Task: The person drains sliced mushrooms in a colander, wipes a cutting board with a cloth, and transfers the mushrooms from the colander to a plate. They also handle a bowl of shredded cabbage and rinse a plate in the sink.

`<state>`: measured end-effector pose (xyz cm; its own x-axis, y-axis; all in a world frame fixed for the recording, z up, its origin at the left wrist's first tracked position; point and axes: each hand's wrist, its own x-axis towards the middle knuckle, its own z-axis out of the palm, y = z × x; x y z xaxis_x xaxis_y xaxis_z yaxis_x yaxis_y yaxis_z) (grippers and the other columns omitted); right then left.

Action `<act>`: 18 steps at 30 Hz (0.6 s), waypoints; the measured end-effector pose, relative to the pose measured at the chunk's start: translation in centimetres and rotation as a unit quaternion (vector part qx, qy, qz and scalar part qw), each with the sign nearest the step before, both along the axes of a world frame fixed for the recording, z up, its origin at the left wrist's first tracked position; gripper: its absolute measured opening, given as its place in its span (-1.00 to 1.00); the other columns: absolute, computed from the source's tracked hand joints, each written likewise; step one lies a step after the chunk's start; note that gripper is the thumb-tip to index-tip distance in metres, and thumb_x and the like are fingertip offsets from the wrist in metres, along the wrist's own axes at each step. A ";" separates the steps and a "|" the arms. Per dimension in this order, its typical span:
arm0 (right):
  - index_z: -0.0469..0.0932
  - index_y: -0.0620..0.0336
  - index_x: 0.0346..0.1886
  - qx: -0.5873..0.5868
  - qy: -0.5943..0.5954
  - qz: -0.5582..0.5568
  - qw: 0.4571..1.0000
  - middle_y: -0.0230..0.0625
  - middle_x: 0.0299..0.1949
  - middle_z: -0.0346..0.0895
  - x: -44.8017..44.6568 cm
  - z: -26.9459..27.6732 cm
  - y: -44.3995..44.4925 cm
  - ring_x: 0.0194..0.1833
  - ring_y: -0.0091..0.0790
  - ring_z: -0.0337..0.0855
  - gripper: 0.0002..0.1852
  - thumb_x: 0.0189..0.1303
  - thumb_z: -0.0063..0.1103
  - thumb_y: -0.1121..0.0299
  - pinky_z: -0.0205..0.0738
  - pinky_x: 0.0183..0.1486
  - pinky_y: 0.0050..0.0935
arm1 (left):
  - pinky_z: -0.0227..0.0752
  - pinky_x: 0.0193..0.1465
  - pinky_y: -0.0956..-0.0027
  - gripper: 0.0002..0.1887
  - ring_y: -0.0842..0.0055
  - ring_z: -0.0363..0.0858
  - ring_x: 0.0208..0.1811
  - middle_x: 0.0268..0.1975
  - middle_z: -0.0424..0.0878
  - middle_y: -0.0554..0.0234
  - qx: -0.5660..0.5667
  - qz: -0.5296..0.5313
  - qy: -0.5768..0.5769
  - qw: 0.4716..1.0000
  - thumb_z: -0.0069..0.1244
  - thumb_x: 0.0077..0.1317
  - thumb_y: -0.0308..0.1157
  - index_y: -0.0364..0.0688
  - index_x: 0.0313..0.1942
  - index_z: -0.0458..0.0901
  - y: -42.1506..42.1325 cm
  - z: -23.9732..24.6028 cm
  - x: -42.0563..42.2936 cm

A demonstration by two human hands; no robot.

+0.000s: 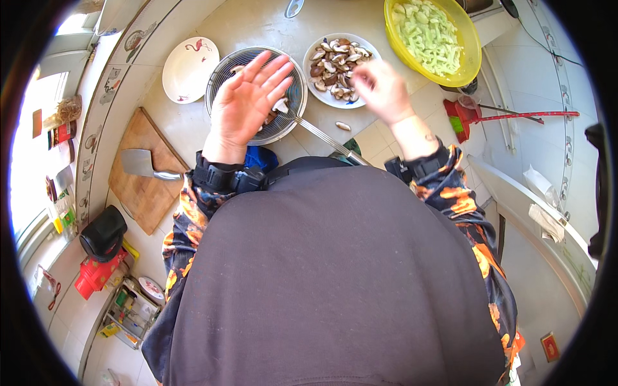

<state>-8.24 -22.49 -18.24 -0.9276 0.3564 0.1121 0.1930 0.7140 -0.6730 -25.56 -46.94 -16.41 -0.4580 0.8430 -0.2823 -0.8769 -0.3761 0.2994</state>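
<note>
My left hand [251, 101] is held palm up with its fingers extended, above a round metal strainer [302, 91]. Nothing lies in that palm. Cut mushroom pieces [281, 105] show in the strainer, partly hidden by the hand. The strainer's long wire handle [328, 140] points toward my body. A white plate [322, 100] heaped with sliced mushrooms [338, 67] stands to the right. At its right rim is my right hand [384, 91], blurred and with curled fingers; whether it holds anything is unclear. One mushroom slice [343, 126] lies on the counter below the plate.
A yellow basin [475, 53] of cut pale-green vegetable stands at upper right. A flamingo-patterned plate [186, 72] is left of the strainer. On the left, a cleaver [137, 162] rests on a wooden cutting board [145, 198]. A red dustpan [466, 118] is at right.
</note>
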 end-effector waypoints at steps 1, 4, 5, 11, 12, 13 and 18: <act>0.63 0.11 -0.23 0.020 -0.014 0.101 0.995 -0.25 -0.26 0.60 1.1 0.1 -0.7 -0.25 -0.23 0.67 -0.85 0.14 0.31 0.35 0.62 -0.18 -0.31 | -0.06 0.61 -0.03 -0.24 -0.02 0.07 0.56 0.51 0.10 -0.30 0.002 0.006 0.009 1.000 0.05 0.37 -0.14 -0.34 0.45 0.17 -0.7 -0.2 -0.2; 0.55 0.14 -0.20 0.094 -0.111 0.235 0.961 -0.17 -0.25 0.51 3.9 -0.8 -3.4 -0.22 -0.09 0.63 -0.79 0.11 0.30 0.34 0.61 -0.19 -0.23 | 0.09 0.56 -0.02 -0.25 0.04 0.24 0.49 0.47 0.21 -0.26 -0.024 0.031 0.026 0.999 0.03 0.37 -0.11 -0.33 0.44 0.19 -2.8 -0.9 -0.8; 0.54 0.12 -0.20 0.105 -0.150 0.237 0.954 -0.18 -0.23 0.49 4.5 -1.4 -4.2 -0.19 -0.09 0.63 -0.78 0.08 0.28 0.36 0.61 -0.17 -0.21 | 0.10 0.55 -0.02 -0.25 0.05 0.26 0.48 0.47 0.22 -0.25 -0.033 0.041 0.029 0.998 0.03 0.37 -0.11 -0.32 0.44 0.19 -3.4 -1.3 -1.0; 0.50 0.15 -0.23 0.130 -0.196 0.238 0.943 -0.15 -0.25 0.46 5.0 -2.9 -5.2 -0.17 -0.06 0.62 -0.80 0.02 0.17 0.50 0.61 -0.14 -0.19 | 0.19 0.51 0.08 -0.27 0.18 0.35 0.43 0.43 0.31 -0.18 -0.086 0.078 0.059 0.991 0.03 0.39 -0.15 -0.27 0.46 0.17 -6.7 -2.1 -2.3; 0.49 0.16 -0.23 0.125 -0.209 0.244 0.939 -0.15 -0.25 0.46 4.8 -2.7 -5.1 -0.18 -0.06 0.62 -0.80 0.02 0.15 0.53 0.61 -0.15 -0.18 | 0.30 0.44 0.12 -0.33 0.21 0.45 0.36 0.36 0.41 -0.15 -0.071 0.075 0.068 0.992 0.00 0.41 -0.21 -0.28 0.44 0.21 -7.1 -2.0 -2.5; 0.49 0.16 -0.24 0.123 -0.177 0.228 0.950 -0.15 -0.26 0.46 4.5 -2.3 -5.0 -0.18 -0.06 0.62 -0.80 0.01 0.14 0.54 0.61 -0.15 -0.18 | 0.35 0.39 0.14 -0.37 0.23 0.49 0.31 0.32 0.45 -0.14 -0.106 0.078 0.111 0.985 -0.01 0.41 -0.26 -0.30 0.42 0.24 -7.4 -2.0 -2.6; 0.50 0.17 -0.16 0.123 -0.069 0.131 0.981 -0.17 -0.21 0.49 0.8 1.2 -3.2 -0.14 -0.03 0.61 -0.74 0.03 0.22 0.50 0.58 -0.09 -0.13 | 0.48 0.23 0.35 -0.61 0.41 0.60 0.16 0.14 0.63 0.04 -0.344 0.068 0.352 0.868 -0.03 0.41 -0.51 -0.26 0.24 0.53 -8.4 -1.2 -2.6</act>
